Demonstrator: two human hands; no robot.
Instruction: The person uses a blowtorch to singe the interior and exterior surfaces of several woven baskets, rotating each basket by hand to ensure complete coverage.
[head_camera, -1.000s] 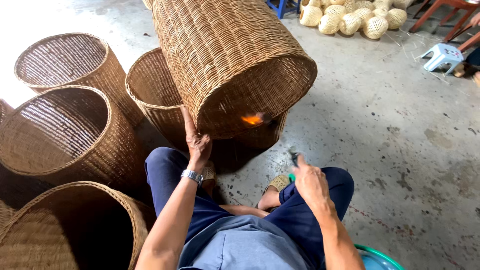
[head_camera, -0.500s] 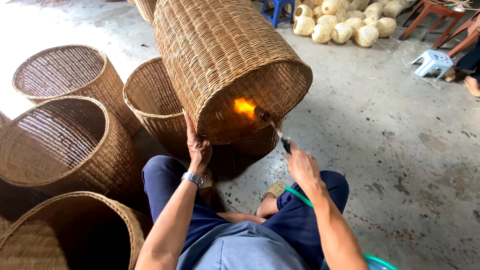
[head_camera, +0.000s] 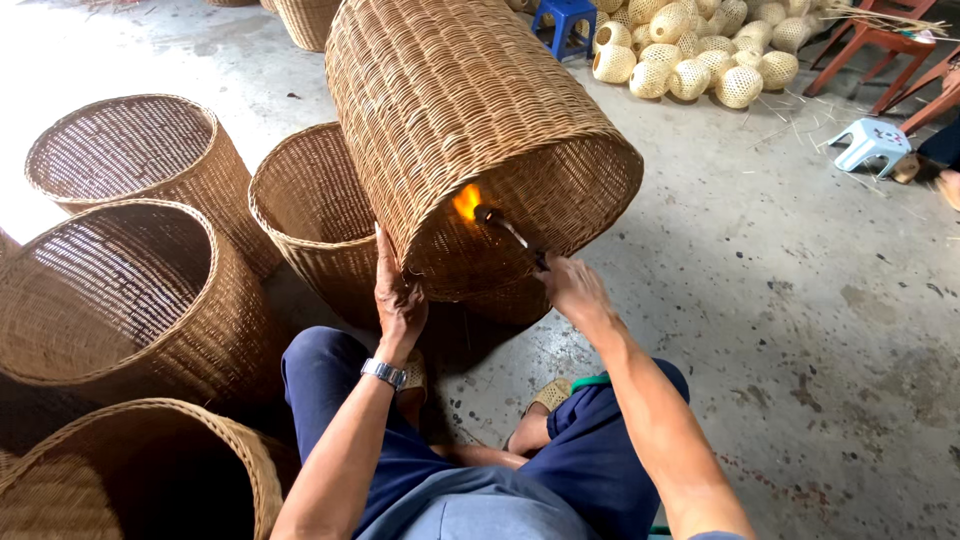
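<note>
A tall woven wicker basket (head_camera: 460, 110) lies tilted on its side in front of me, its open end facing me. My left hand (head_camera: 398, 292) grips the basket's rim at the lower left. My right hand (head_camera: 572, 288) holds a gas torch (head_camera: 512, 232) whose nozzle reaches inside the basket's opening. An orange flame (head_camera: 466, 202) burns at the nozzle against the inner weave. A watch sits on my left wrist. I sit low with my knees in dark blue trousers under the basket.
Several more wicker baskets stand to the left, among them one (head_camera: 130, 150) at the far left and one (head_camera: 310, 215) just behind the tilted one. A pile of small woven balls (head_camera: 690, 60), a blue stool (head_camera: 565, 20) and a white stool (head_camera: 870, 140) stand on the concrete floor behind.
My right hand rose from my knee and brought the torch up into the basket's opening. The flame moved left and deeper inside. My left hand stayed on the rim.
</note>
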